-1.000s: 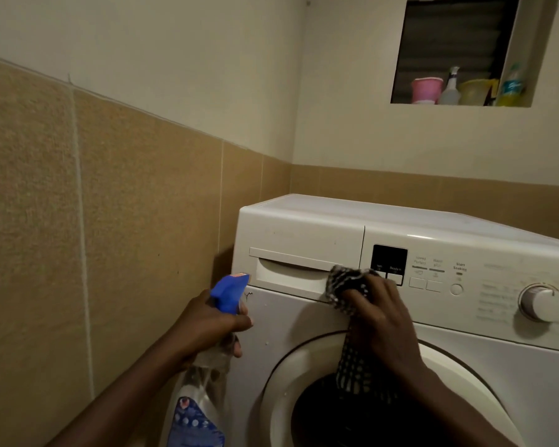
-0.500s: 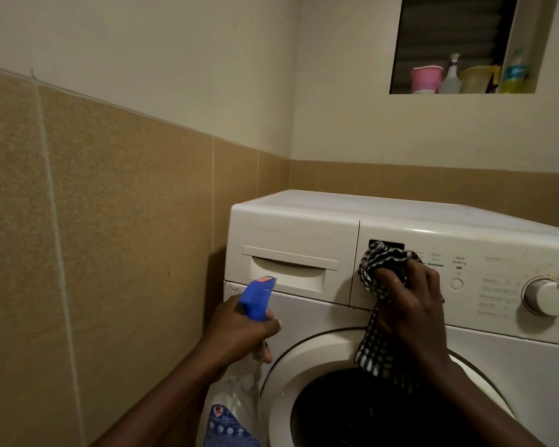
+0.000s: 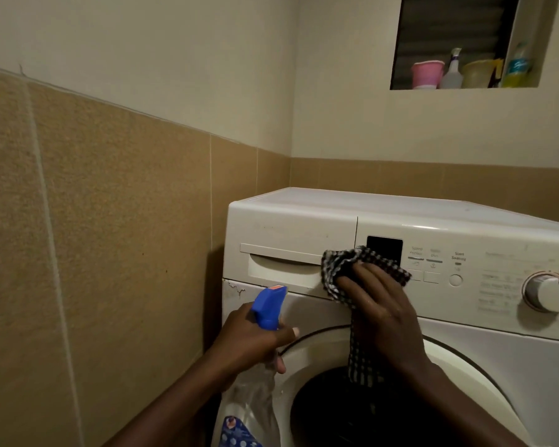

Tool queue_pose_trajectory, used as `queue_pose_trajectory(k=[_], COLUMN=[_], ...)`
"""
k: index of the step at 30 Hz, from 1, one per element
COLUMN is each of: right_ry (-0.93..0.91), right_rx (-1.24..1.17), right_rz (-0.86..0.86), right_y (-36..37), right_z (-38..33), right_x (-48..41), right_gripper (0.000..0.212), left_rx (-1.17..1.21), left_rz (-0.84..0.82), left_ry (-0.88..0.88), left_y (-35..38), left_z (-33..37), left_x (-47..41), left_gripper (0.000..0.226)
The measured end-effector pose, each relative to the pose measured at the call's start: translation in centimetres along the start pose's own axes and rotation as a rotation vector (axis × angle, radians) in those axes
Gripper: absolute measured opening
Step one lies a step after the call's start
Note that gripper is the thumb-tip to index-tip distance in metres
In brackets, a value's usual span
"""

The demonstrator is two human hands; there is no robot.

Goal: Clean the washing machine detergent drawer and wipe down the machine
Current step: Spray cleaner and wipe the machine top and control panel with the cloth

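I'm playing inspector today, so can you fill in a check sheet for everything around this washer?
Surface: white washer front, dark marks near its left edge.
Job's things: drawer closed; checked cloth on the panel at the drawer's right end; spray bottle with a blue head.
Clutter: nothing seen.
Hands: left hand grips the spray bottle; right hand presses the cloth to the panel.
Cables: nothing seen.
Surroundings: tan tiles on the left; dial on the right; niche above with a pink cup and bottles.

A wall niche [image 3: 449, 30] holds a pink cup [image 3: 426, 74], a sprayer [image 3: 452, 72] and a yellowish tub [image 3: 478, 74].
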State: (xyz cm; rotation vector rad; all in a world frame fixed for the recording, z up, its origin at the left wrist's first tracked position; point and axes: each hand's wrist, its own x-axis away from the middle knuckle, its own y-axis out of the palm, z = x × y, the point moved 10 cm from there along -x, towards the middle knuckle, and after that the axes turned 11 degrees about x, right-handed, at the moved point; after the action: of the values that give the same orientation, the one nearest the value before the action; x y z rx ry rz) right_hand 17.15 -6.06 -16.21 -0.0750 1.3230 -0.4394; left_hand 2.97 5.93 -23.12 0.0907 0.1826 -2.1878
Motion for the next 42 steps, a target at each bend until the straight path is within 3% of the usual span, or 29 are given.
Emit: queue_pose_trajectory(k=[5, 16, 23, 28, 35, 42], right_ry=[-0.124, -0.138, -0.155, -0.212, -0.080, 0.076], right_rx=[-0.005, -0.089, -0.059, -0.114, 0.008, 0.021], right_rz=[-0.169, -0.431, -0.432, -0.460, -0.405, -0.314], right_y=[3.3, 9.2, 8.6, 10.1, 7.8, 6.5], right_z=[-4.1, -10.3, -9.6, -12.6, -8.0, -5.7], right_x=[-0.4, -5.1, -2.3, -4.2, -2.7, 0.2], right_gripper=[0.056, 0.053, 0.059, 0.048, 0.055, 0.087], left_rx=[0.002, 0.025, 0.061, 0.040, 0.066, 0.016], left_rz=[0.044, 0.143, 0.157, 0.150, 0.157, 0.146], left_ry=[0.018, 0.068, 0.032, 0.055, 0.023, 0.012], left_y=[-2.1, -4.7, -5.3, -5.1, -5.5, -5.8], left_z=[0.1, 1.5, 0.6, 1.2, 0.0, -0.5], left_x=[0.6, 0.0, -0.2, -0.3, 0.2, 0.1], left_gripper=[0.026, 0.015, 0.017, 0.014, 0.020, 0.016])
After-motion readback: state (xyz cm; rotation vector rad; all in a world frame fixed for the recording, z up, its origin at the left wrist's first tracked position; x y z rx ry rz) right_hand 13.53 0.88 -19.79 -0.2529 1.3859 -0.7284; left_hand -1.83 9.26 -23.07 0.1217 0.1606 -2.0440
